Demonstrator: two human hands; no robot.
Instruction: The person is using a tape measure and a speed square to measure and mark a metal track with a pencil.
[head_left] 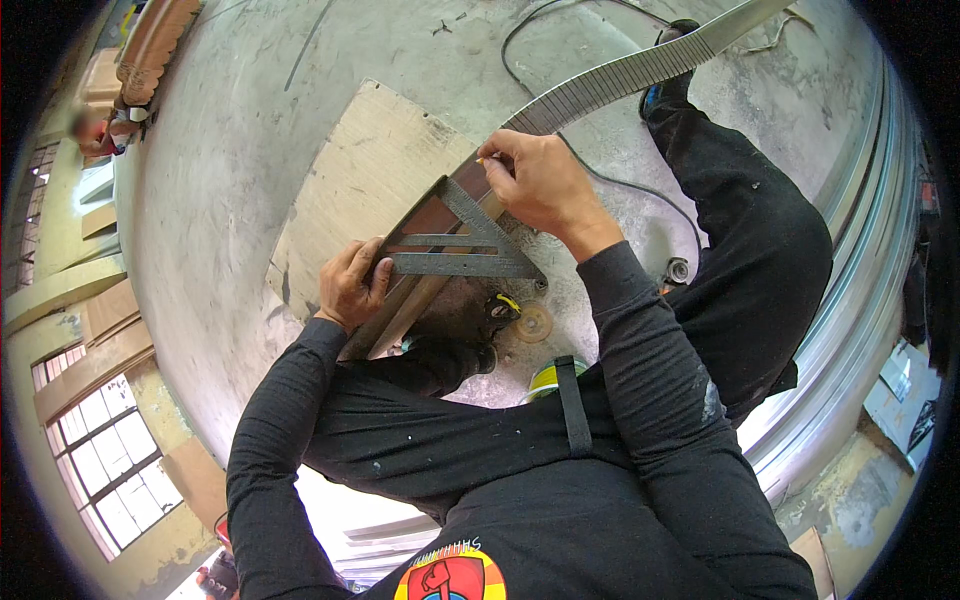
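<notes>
A long metal bar (610, 90) runs from my lap to the upper right, its far stretch marked with many evenly spaced cross lines. Across its reddish-brown near part lies a dark triangular square (462, 264). My left hand (350, 285) is closed on the square's left corner and the bar's edge. Over the bar, just beyond the square's tip, my right hand (548, 185) pinches a pencil (481, 161); only its light orange tip shows. Below the square, a tape measure (503, 307) with a yellow edge is partly in shadow.
A wooden board (350, 180) lies on the concrete floor beyond the bar. A dark cable (640, 185) curls past my right foot. Near my legs are a round disc (534, 323) and a yellow-green roll (545, 378). Long metal profiles (840, 310) are stacked at right. Another person (105, 135) is far left.
</notes>
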